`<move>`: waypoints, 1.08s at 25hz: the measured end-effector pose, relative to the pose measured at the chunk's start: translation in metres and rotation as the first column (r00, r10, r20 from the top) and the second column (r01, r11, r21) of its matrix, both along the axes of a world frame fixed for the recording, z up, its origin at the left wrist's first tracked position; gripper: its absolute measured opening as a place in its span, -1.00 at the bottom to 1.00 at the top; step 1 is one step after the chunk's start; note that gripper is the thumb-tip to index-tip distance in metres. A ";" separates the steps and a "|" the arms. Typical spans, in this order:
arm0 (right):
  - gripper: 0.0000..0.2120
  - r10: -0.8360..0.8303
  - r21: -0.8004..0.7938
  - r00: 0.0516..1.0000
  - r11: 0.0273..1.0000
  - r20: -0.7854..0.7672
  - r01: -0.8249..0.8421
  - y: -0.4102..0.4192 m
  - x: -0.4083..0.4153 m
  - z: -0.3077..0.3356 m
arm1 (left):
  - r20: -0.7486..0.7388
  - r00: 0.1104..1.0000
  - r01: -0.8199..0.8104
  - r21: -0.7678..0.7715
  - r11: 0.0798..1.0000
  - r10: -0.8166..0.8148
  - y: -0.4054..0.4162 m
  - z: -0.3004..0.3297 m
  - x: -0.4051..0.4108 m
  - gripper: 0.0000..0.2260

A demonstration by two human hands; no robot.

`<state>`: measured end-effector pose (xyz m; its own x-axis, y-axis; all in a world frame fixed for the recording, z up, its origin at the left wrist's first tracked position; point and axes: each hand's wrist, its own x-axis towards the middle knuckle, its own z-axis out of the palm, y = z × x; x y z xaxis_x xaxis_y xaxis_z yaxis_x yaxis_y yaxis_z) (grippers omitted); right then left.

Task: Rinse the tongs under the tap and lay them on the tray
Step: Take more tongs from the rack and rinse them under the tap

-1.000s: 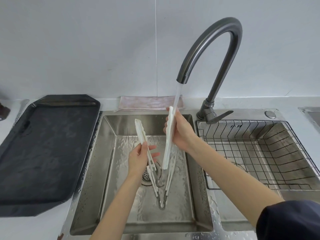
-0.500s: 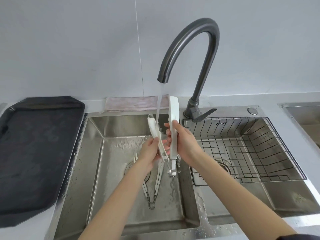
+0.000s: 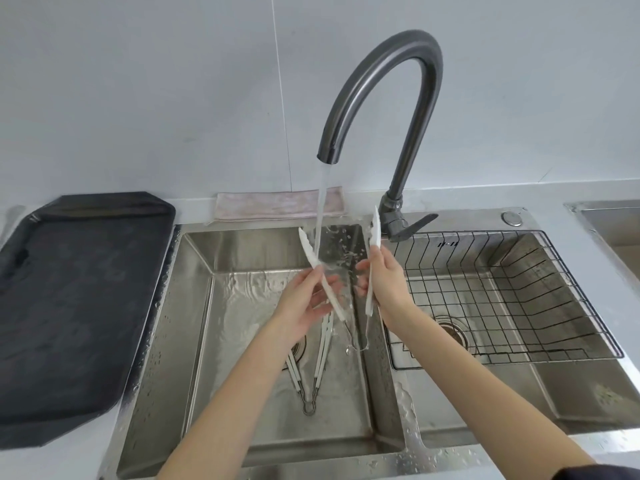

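White tongs, dark grey tap, black tray.

white tongs held spread under the running tap, left hand on 1 arm, right hand on the other; second tongs lying in the sink; dark tray beside.
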<state>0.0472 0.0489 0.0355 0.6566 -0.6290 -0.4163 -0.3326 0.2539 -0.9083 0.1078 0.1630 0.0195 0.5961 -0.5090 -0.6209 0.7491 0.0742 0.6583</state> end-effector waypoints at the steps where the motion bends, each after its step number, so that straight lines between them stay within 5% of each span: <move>1: -0.74 -0.013 0.062 0.999 0.998 -0.041 0.015 0.001 -0.001 -0.003 | 0.014 1.000 -0.001 0.004 1.000 0.000 0.002 0.001 0.002 -0.91; 5: -0.75 -0.074 0.330 0.994 0.939 -0.083 0.097 0.007 -0.002 -0.017 | 0.117 0.992 0.051 0.024 0.998 -0.054 0.000 0.011 0.008 -0.82; 10: -0.58 0.068 0.378 0.978 0.926 -0.199 0.012 0.016 -0.005 -0.017 | 0.264 0.960 0.086 0.038 0.996 -0.093 -0.011 0.030 0.013 -0.86; 14: -0.61 0.083 0.368 0.957 0.930 -0.277 0.025 0.019 -0.005 -0.012 | 0.262 0.961 0.071 0.062 0.996 -0.085 -0.018 0.037 0.016 -0.66; 24: -0.64 -0.002 0.512 0.994 0.857 -0.112 0.059 0.011 -0.006 -0.016 | 0.201 0.980 0.045 -0.190 0.981 -0.007 -0.014 0.045 0.029 -0.95; 27: -0.65 0.001 0.455 0.998 0.890 -0.067 0.029 0.010 -0.003 -0.018 | 0.205 0.978 0.061 -0.137 0.989 -0.032 -0.017 0.049 0.033 -0.70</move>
<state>0.0446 0.0592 0.0171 0.6117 -0.3691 -0.6997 -0.3790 0.6397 -0.6687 0.1411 0.1461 0.0684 0.6754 -0.6130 -0.4100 0.6069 0.1460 0.7813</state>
